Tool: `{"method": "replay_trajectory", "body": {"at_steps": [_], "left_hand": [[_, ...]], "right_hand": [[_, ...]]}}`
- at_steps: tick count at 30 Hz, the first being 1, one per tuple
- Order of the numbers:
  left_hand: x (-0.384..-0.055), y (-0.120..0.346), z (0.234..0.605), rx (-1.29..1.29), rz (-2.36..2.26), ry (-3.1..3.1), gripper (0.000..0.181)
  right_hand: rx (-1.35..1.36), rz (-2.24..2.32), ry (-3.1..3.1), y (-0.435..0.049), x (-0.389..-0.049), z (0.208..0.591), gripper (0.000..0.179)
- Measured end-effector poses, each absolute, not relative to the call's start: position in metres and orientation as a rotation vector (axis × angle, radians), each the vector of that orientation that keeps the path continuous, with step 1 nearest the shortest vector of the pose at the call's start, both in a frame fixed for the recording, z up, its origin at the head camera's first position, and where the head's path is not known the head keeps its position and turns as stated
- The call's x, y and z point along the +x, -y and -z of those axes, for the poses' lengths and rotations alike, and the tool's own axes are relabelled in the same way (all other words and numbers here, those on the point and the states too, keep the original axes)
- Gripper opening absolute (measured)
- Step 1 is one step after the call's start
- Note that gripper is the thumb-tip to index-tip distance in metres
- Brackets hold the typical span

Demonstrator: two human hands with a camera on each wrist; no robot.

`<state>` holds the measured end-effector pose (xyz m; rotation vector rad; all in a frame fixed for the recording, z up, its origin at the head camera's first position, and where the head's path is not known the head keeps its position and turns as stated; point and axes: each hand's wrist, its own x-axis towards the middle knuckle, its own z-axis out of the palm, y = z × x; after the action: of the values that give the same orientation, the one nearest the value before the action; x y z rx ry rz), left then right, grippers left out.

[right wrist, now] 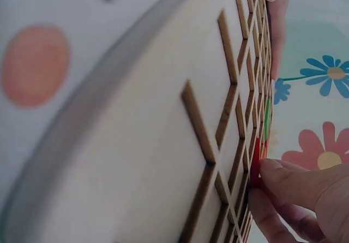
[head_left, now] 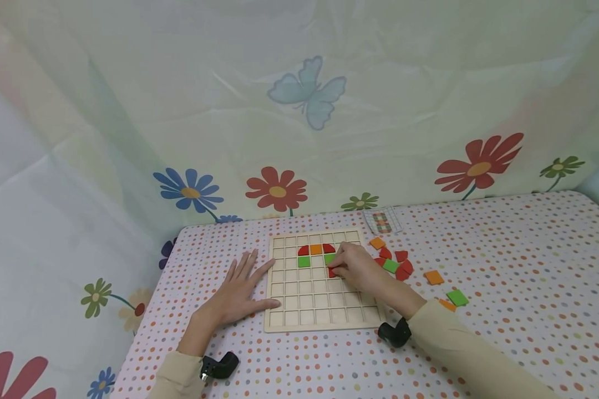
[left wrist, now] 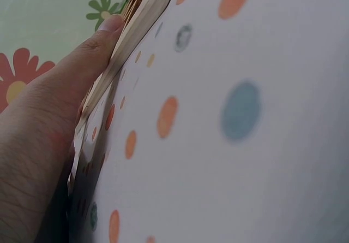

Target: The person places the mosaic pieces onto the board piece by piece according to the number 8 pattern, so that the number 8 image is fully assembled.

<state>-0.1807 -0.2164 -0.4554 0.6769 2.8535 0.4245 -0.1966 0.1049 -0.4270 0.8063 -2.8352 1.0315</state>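
A wooden grid board (head_left: 324,327) lies on the table. Set in its upper cells are an orange square (head_left: 316,249), two rounded red pieces (head_left: 303,250) beside it, and two green squares (head_left: 304,261) below those. My right hand (head_left: 361,269) pinches a red piece (right wrist: 255,161) between thumb and fingers at a cell beneath the right green square; the fingers hide part of it. With fingers spread, my left hand (head_left: 237,291) rests at the board's left edge, its thumb (left wrist: 112,24) touching the rim.
Right of the board lie several loose red pieces (head_left: 404,269), a green square (head_left: 391,266) among them, orange squares (head_left: 433,277) and another green square (head_left: 457,297). A patterned card (head_left: 381,221) sits behind the board's right corner. A flowered curtain (head_left: 404,111) hangs behind the dotted tabletop.
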Motion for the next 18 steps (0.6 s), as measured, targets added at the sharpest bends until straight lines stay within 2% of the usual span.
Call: {"method": "replay_trajectory", "body": {"at_steps": [6, 18], "left_hand": [[-0.1806, 0.2149, 0.4543, 0.672, -0.419, -2.861, 0.097], [-0.1796, 0.2139, 0.4550, 0.661, -0.415, -2.864, 0.098]], "right_hand": [[0.727, -1.075, 2.848, -0.1077, -0.1952, 0.4273, 0.012], [0.790, -1.046, 2.841, -0.1049, -0.1934, 0.4263, 0.015]]}}
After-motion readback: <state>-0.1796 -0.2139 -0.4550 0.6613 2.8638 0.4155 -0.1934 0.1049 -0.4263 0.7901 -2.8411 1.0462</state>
